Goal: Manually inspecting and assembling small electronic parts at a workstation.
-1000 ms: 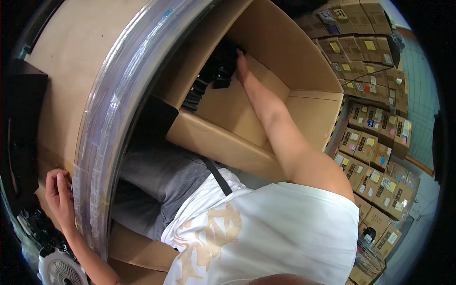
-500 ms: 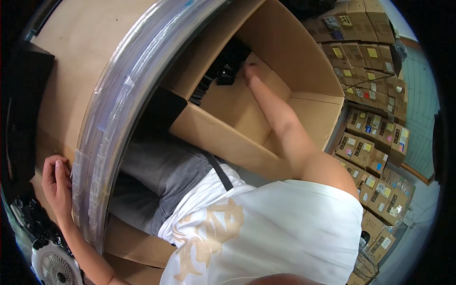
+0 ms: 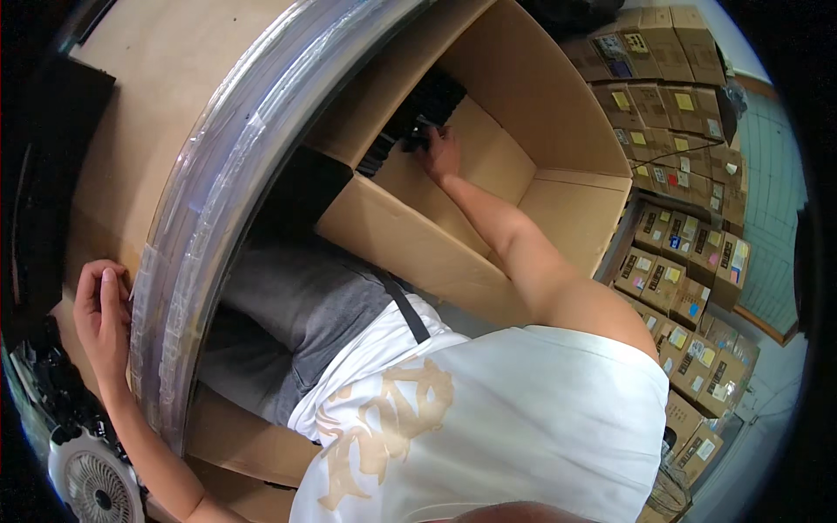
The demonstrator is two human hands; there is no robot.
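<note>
My right hand (image 3: 440,155) is inside a tall open cardboard box (image 3: 410,235), its fingers closed on a small black part (image 3: 418,132) whose kind I cannot make out. That part lies beside a row of black pieces (image 3: 440,94) stacked along the box's left inner wall. At far left, my left hand (image 3: 103,305) rests on the tan tabletop (image 3: 174,78), close to the table's clear-taped edge (image 3: 209,183). Its fingers are curled in, and anything within them is hidden.
Stacked cartons (image 3: 671,166) with coloured labels stand beyond the box on the right. A small white fan (image 3: 96,488) and a heap of black parts (image 3: 57,383) are at the lower left. A long black object (image 3: 57,183) lies on the table's left side.
My right hand has moved left inside the box, from beside the black pieces onto the small black part. My left hand has stayed almost in place.
</note>
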